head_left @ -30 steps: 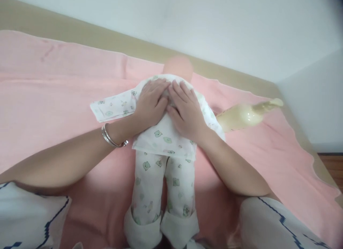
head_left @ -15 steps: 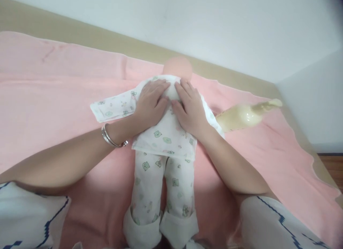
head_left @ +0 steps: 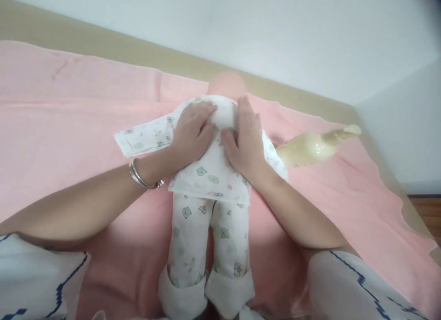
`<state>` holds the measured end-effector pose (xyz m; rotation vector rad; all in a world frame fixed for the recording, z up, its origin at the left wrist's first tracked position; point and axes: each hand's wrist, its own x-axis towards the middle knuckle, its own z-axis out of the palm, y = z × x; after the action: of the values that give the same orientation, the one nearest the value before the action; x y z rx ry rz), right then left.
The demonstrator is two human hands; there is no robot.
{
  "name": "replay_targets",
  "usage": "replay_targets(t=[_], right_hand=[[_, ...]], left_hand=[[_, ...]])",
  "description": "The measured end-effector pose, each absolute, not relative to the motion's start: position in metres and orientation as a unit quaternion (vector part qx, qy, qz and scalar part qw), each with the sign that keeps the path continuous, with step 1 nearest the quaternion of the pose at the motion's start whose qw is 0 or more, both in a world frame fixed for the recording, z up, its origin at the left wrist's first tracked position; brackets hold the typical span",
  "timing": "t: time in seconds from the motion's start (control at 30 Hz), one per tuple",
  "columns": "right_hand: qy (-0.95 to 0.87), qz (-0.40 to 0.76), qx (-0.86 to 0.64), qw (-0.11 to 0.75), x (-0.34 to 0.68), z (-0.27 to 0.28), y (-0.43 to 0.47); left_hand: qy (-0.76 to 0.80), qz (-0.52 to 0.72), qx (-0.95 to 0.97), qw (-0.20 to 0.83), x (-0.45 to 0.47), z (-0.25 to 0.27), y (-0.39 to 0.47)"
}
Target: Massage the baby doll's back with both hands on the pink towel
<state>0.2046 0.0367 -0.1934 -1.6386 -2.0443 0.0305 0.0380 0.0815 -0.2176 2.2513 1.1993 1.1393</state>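
Observation:
A baby doll [head_left: 227,83] lies face-down, its head away from me, most of its body hidden by clothes. It wears a white printed baby top [head_left: 206,177] with long sleeves and matching trousers [head_left: 191,228] whose cuffs are rolled up. My left hand [head_left: 195,131] rests flat on the left side of the doll's upper back, fingers stretched out. On the right side lies my right hand [head_left: 246,143], also flat, its fingers pointing toward the head and the thumb apart. Neither hand grips the cloth.
A pink blanket [head_left: 69,122] covers most of the tan surface [head_left: 103,40], which runs along a pale wall [head_left: 241,30]. To the right of the doll lies a glossy yellowish bottle-shaped thing [head_left: 310,148], tapering to a narrow end.
My right hand has turned slightly, its fingers drawing together and pointing more straight toward the head. My left hand and the doll look nearly the same.

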Motion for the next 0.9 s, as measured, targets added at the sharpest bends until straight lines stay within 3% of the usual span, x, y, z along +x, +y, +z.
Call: replay_targets(t=[0.13, 0.33, 0.5, 0.63, 0.7, 0.9], right_hand=[[-0.752, -0.047, -0.585, 0.300, 0.202, -0.193, 0.033], [-0.841, -0.014, -0.507, 0.186, 0.208, -0.194, 0.043], [-0.764, -0.125, -0.570, 0.275, 0.199, -0.185, 0.028], [-0.803, 0.001, -0.565, 0.191, 0.190, -0.183, 0.019], [-0.799, 0.027, -0.571, 0.188, 0.188, -0.184, 0.017], [-0.789, -0.052, -0.564, 0.237, 0.187, -0.166, 0.006]], left_hand=[[0.420, 0.404, 0.794, 0.174, 0.038, -0.218, 0.081], [0.416, 0.401, 0.800, 0.164, 0.038, -0.217, 0.082], [0.422, 0.405, 0.793, 0.170, 0.038, -0.218, 0.082], [0.413, 0.410, 0.794, 0.175, 0.037, -0.220, 0.082], [0.410, 0.413, 0.794, 0.175, 0.037, -0.221, 0.083], [0.409, 0.416, 0.792, 0.177, 0.038, -0.220, 0.083]])
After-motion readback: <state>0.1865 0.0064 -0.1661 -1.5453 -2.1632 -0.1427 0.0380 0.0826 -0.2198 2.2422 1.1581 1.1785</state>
